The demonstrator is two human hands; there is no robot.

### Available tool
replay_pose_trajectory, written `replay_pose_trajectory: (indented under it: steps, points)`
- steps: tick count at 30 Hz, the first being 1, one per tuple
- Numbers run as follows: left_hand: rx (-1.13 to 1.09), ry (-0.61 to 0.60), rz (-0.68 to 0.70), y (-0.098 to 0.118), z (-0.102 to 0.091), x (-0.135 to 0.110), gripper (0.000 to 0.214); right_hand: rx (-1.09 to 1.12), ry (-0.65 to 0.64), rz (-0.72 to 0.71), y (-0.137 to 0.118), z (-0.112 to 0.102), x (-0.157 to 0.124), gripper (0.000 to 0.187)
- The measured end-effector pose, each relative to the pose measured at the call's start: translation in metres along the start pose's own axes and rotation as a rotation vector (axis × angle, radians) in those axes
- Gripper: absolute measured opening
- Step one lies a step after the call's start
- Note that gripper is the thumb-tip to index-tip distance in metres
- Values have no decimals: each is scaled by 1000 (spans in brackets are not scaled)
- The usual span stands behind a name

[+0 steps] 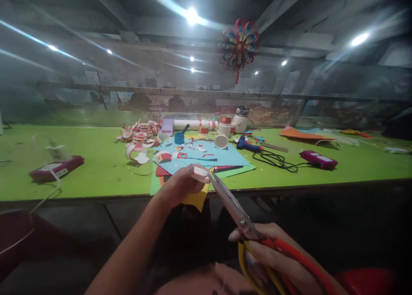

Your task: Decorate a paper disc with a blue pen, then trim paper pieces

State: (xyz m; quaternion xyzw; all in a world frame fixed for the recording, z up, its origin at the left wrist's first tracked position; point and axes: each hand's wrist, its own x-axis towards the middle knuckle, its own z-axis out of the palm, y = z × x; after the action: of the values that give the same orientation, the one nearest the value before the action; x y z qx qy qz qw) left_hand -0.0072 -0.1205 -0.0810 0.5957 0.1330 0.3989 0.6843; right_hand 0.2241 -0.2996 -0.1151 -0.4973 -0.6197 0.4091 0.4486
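Note:
My left hand (180, 184) is closed round a small white piece of a paper cup (201, 172), just over the front edge of the table. In my right hand (273, 248) is a large pair of scissors (233, 209) with red and yellow handles. Its blade tips reach up to the right edge of the cup piece. Whether the blades touch it I cannot tell. Beneath and beyond my left hand lie sheets of coloured paper (231, 155), light blue on top, with red, green and yellow showing under them. Cut paper cup bits (163, 157) rest on the blue sheet.
A heap of cut cup rings (141, 132) lies at the back left. Near the middle are a blue pot (179, 137), a tipped paper cup (221, 141) and a blue glue gun (247, 144) with its black cord. Purple power strips (318, 159) sit either side. A bottle (240, 120) stands behind.

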Motion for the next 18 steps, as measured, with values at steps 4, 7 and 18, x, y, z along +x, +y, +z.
replay_pose_trajectory:
  steps: [4,7,18]
  points:
    - [5,17,-30,2,1,1,46,33,-40,77,4,3,3,34]
    - [17,23,-43,3,0,1,44,99,-56,129,6,5,5,35]
    - [51,-31,-84,2,-1,-1,46,182,-50,175,-11,8,2,36]
